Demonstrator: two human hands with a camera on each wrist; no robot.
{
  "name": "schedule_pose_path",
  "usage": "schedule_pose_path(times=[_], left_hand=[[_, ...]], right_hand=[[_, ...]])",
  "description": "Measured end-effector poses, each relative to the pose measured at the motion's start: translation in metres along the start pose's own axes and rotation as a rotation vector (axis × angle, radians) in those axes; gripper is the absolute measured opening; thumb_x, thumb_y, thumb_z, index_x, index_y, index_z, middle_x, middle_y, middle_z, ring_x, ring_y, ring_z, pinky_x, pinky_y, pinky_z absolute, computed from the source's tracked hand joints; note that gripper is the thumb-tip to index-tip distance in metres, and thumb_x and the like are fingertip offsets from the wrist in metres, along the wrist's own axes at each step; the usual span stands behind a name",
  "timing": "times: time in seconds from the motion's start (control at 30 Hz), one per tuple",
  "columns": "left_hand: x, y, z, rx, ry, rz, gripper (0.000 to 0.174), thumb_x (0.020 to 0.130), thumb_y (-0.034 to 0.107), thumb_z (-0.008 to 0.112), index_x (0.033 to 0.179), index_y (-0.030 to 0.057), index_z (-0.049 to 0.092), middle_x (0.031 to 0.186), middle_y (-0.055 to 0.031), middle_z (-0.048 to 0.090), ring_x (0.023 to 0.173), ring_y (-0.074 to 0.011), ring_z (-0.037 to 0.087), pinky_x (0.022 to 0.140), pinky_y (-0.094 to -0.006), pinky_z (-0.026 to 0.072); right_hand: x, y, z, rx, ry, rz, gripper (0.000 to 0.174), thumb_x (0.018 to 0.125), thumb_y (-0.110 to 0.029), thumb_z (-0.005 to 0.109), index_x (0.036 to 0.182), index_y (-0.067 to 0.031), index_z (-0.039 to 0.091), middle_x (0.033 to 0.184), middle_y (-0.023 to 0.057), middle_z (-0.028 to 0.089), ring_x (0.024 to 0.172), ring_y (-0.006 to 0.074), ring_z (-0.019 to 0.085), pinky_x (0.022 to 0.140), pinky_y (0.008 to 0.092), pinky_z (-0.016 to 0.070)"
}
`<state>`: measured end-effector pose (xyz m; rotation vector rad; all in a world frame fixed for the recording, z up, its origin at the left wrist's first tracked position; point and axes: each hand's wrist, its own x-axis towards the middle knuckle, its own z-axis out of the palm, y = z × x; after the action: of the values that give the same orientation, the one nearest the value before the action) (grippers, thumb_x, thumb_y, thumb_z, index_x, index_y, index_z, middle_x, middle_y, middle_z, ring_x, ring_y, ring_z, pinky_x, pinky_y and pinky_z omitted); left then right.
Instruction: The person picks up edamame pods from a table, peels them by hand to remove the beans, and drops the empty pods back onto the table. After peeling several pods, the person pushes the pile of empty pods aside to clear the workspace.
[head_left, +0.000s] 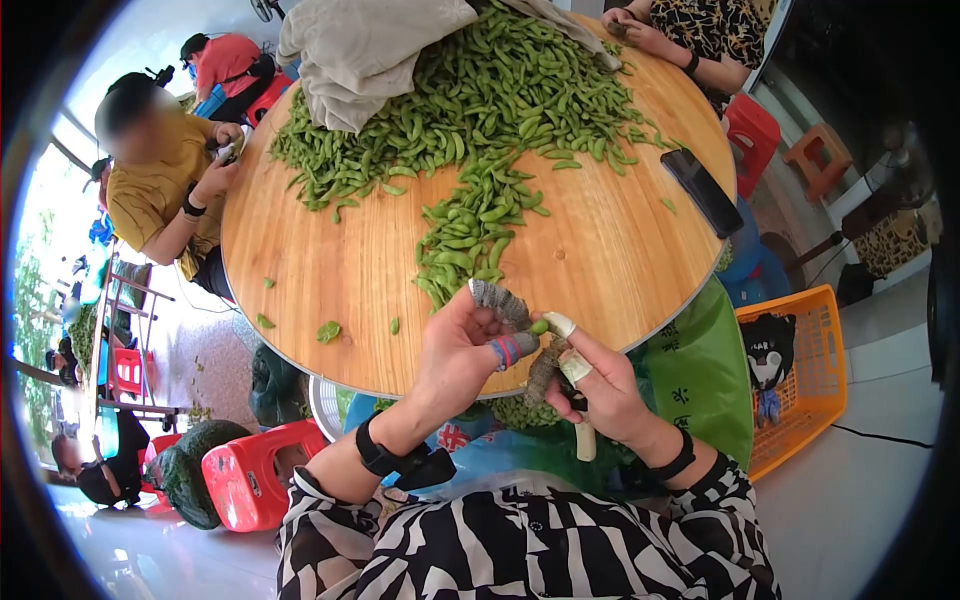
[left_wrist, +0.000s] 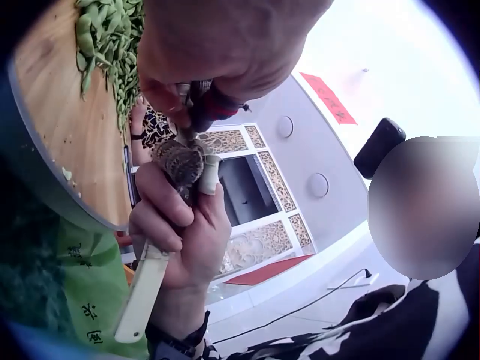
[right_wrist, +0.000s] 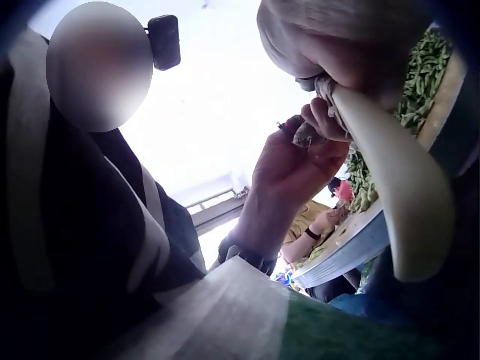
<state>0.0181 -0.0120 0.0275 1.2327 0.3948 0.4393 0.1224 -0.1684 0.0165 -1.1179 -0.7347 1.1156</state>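
Note:
Above the table's near edge, the left hand curls its thumb and forefinger at a green pod, of which only a small piece shows between both hands' fingertips. Grey wrapping covers that forefinger; the thumb has a blue-red band. Close on its right, the right hand, with pale and grey finger wraps, grips a tool by its white handle. The handle sticks out below the right hand in the left wrist view and looms large in the right wrist view. The tool's working end is hidden.
Green pods lie heaped on the round wooden table, partly under a grey cloth. A phone lies at the right edge. Around stand an orange basket, a red stool and a green bag; other people sit nearby.

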Motion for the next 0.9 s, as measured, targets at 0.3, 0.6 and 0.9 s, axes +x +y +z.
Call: schedule_pose_path(times=[0.3,0.6,0.9], left_hand=[[0.001,-0.004,-0.002,-0.027,-0.022,0.061,0.042,0.073,-0.009,0.069,0.11,0.0028,0.053,0.097,-0.0061,0.065,0.076,-0.0109,0.06,0.063,-0.0228,0.0483],[0.017,0.008,-0.019,-0.293,-0.199,-0.003,0.033,0.077,-0.009,0.066,0.105,0.0025,0.051,0.096,-0.0097,0.065,0.073,-0.0153,0.061,0.062,-0.0266,0.0514],[0.022,0.018,-0.014,0.487,0.005,0.451,0.03,0.075,-0.004,0.067,0.102,0.0005,0.057,0.09,-0.0108,0.064,0.068,-0.0228,0.062,0.055,-0.03,0.049]], right_hand=[[0.008,-0.005,-0.004,0.054,-0.063,-0.007,0.045,0.1,-0.019,0.037,0.143,-0.0045,0.034,0.065,-0.0001,0.047,0.051,0.005,0.041,0.046,0.0187,0.0356],[0.021,-0.029,-0.011,-0.065,-0.082,-0.046,0.038,0.099,-0.014,0.042,0.135,-0.0023,0.046,0.068,-0.0023,0.048,0.047,0.0035,0.039,0.042,0.0179,0.0321],[0.055,-0.042,-0.02,0.32,-0.202,0.118,0.037,0.097,-0.013,0.046,0.134,-0.0047,0.047,0.088,0.007,0.059,0.05,0.0069,0.046,0.038,0.0183,0.0332]])
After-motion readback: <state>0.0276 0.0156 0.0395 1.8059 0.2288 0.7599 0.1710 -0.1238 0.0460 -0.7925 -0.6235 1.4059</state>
